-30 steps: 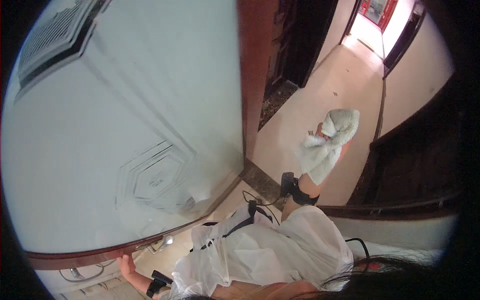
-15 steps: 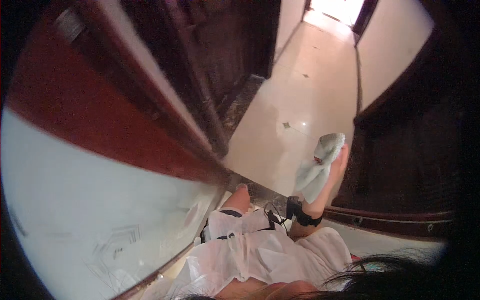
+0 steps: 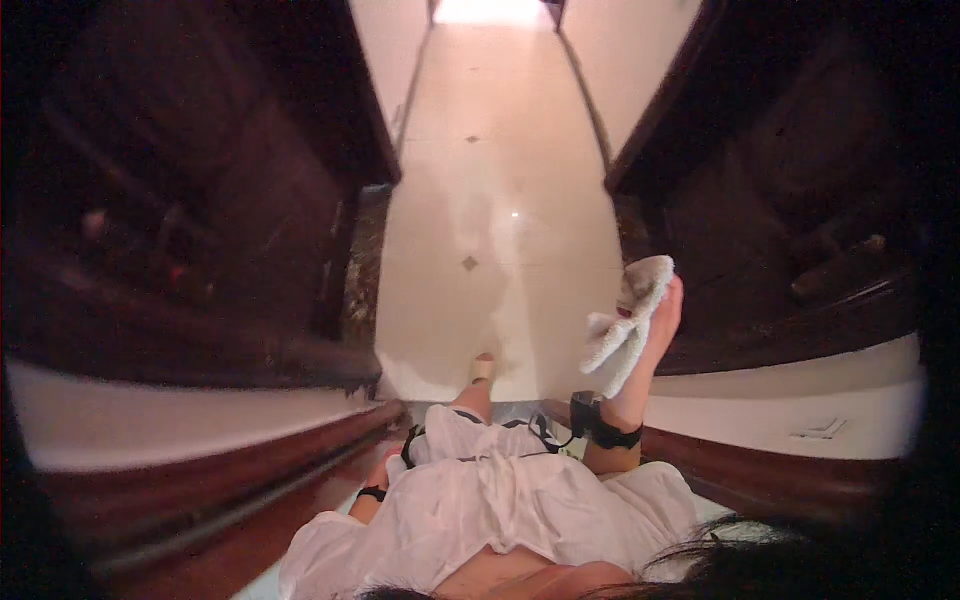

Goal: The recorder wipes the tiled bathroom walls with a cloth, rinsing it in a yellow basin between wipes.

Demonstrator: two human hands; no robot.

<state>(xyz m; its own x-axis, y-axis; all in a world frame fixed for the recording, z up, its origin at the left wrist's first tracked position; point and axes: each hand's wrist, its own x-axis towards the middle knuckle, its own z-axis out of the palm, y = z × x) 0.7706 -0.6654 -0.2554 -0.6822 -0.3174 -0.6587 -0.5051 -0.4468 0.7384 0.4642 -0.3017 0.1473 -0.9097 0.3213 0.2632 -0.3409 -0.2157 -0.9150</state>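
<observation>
My right hand (image 3: 672,312) is raised ahead of me on the right, its fingers closed around a white fluffy cloth (image 3: 632,330). The cloth hangs in loose folds toward the left of the hand, above the floor. A black band (image 3: 612,432) with a small box sits on that wrist. Down at my left side, my left hand (image 3: 390,462) shows only in part beside my pale shirt (image 3: 500,490). Its fingers are hidden, and a dark band (image 3: 372,492) circles that wrist.
A pale tiled floor (image 3: 500,310) with small dark diamonds runs ahead between pale walls to a bright opening (image 3: 490,10). Dark wooden doors or panels (image 3: 240,160) flank both sides. My foot (image 3: 483,368) is on the floor. Red-brown trim (image 3: 300,480) lies low at left.
My view has turned right and moved forward into the passage, with the white panel at left gone from view. The right hand still holds the cloth; the left wrist has come into sight.
</observation>
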